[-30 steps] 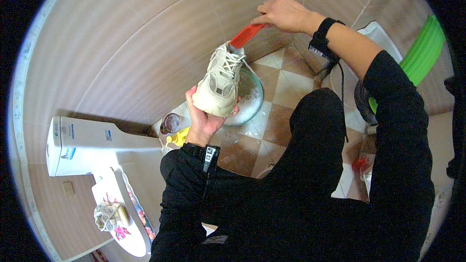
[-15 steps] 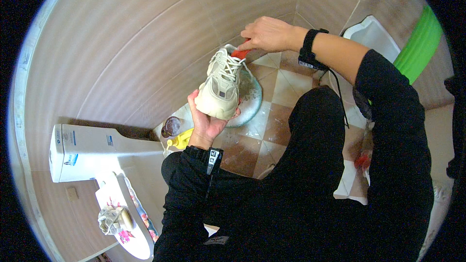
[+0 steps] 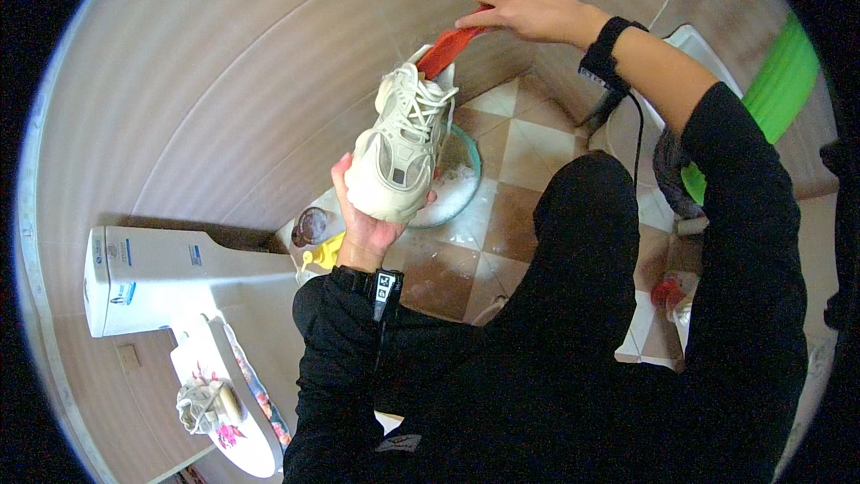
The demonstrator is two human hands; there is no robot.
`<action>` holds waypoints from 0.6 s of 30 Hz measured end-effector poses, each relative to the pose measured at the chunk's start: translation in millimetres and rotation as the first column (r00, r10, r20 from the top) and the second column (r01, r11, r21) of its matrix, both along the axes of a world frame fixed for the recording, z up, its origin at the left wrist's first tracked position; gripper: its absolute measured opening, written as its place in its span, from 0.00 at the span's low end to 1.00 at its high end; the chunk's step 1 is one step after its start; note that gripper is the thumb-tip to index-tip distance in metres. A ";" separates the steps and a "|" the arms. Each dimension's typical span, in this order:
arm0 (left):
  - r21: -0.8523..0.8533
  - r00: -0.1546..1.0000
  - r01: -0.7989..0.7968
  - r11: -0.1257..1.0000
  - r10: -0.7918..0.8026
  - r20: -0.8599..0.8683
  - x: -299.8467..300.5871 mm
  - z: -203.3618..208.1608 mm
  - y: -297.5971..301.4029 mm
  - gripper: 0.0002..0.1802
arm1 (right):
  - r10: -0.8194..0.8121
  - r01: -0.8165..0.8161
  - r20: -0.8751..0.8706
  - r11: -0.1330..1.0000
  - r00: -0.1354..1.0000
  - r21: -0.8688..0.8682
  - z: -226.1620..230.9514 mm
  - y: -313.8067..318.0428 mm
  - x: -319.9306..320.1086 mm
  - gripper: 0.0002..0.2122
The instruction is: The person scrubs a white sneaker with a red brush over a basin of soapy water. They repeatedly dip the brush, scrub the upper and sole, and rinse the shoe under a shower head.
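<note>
My left hand (image 3: 367,231) is under the toe of a cream sneaker (image 3: 401,157) with white laces, gripping it over the floor. The sneaker's heel and opening point away from me. A long, flat red piece (image 3: 445,52) sticks up out of the opening; its lower end is hidden inside. My right hand (image 3: 528,7) pinches the upper end of this piece between thumb and fingers, to the right of and beyond the shoe. Behind the sneaker, partly covered by it, a round greenish basin (image 3: 470,157) holds sudsy water.
A yellow bottle (image 3: 324,253) and a small dark round dish (image 3: 311,226) stand left of the basin. Another sneaker (image 3: 206,406) rests on the flowered toilet lid (image 3: 255,448) at lower left. The tiled wall (image 3: 269,81) is close behind. A green object (image 3: 778,81) is at far right.
My right hand has moved up and to the right, and more of the red piece shows out of the sneaker. The sneaker has shifted slightly left and up.
</note>
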State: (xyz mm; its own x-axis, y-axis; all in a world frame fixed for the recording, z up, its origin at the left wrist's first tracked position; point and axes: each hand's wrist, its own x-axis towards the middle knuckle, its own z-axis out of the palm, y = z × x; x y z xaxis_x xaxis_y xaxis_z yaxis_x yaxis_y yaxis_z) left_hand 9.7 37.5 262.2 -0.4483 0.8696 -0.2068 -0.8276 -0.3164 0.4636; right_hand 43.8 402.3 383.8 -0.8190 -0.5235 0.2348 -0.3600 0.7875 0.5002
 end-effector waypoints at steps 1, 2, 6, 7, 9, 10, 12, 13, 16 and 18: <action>-0.016 1.000 -0.010 1.000 0.010 0.003 0.4 1.1 0.0 0.43 | -0.009 0.010 0.012 1.000 1.000 -0.029 0.6 -1.6 1.2 0.20; -0.034 0.999 -0.015 0.999 0.016 0.028 0.3 1.9 0.1 0.43 | -0.017 0.018 0.022 0.998 1.000 -0.054 0.5 -1.4 2.2 0.21; -0.050 0.999 -0.039 0.998 0.039 -0.003 0.9 1.7 -0.5 0.43 | -0.045 0.050 0.066 0.996 0.997 -0.071 -1.8 8.2 3.6 0.21; -0.052 0.999 -0.046 0.998 0.045 -0.013 1.0 0.7 -0.7 0.42 | -0.053 0.055 0.039 0.997 0.998 -0.051 -1.9 11.7 4.9 0.21; -0.044 0.999 -0.048 0.998 0.048 -0.004 1.6 -2.0 -1.0 0.42 | -0.070 0.070 -0.015 0.997 0.997 -0.020 -4.1 15.2 10.8 0.21; -0.029 0.999 -0.045 0.999 0.045 0.012 1.7 -3.3 -0.8 0.42 | -0.053 0.052 -0.040 0.998 0.998 -0.021 -7.2 13.3 13.2 0.21; -0.018 0.998 -0.041 0.999 0.042 0.039 2.2 -5.0 -1.4 0.42 | -0.016 0.015 -0.080 1.000 0.997 -0.018 -12.7 8.2 19.0 0.22; -0.021 0.998 -0.034 0.999 0.035 0.046 2.3 -5.4 -1.4 0.42 | 0.033 -0.035 -0.042 0.999 0.999 -0.036 -20.3 0.4 17.4 0.22; -0.023 0.999 -0.005 1.000 0.006 0.052 1.3 -2.9 -0.9 0.42 | 0.115 -0.112 0.035 0.990 0.993 -0.083 -42.4 -23.7 -0.8 0.20; -0.014 0.998 0.003 1.000 -0.003 0.056 0.6 -0.2 -1.1 0.42 | 0.147 -0.141 0.039 0.982 0.988 -0.122 -50.8 -29.6 -17.9 0.17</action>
